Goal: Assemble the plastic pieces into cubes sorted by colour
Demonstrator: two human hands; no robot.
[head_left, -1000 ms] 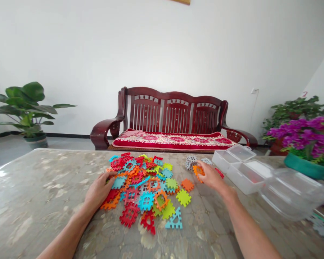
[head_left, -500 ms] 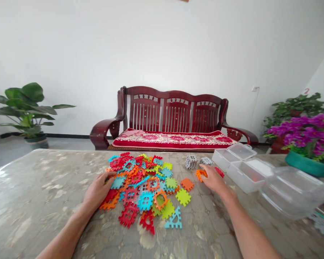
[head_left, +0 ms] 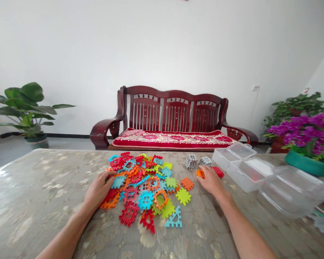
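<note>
Here, your left hand [head_left: 98, 190] lies flat, steadying the tile pile [head_left: 144, 187], while your right hand [head_left: 211, 180] pinches an orange tile [head_left: 200, 173] apart.

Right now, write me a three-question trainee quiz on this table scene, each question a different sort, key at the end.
1. True or false: the left hand rests on the near left edge of the pile of coloured pieces.
2. Multiple choice: the piece under the right hand is A) grey, B) orange, C) blue.
3. Fill in: the two grey stacks stand between the pile and the clear ______.

Key
1. True.
2. B: an orange piece shows at the fingertips.
3. Boxes: open plastic ones, on the right side of the table.
</note>
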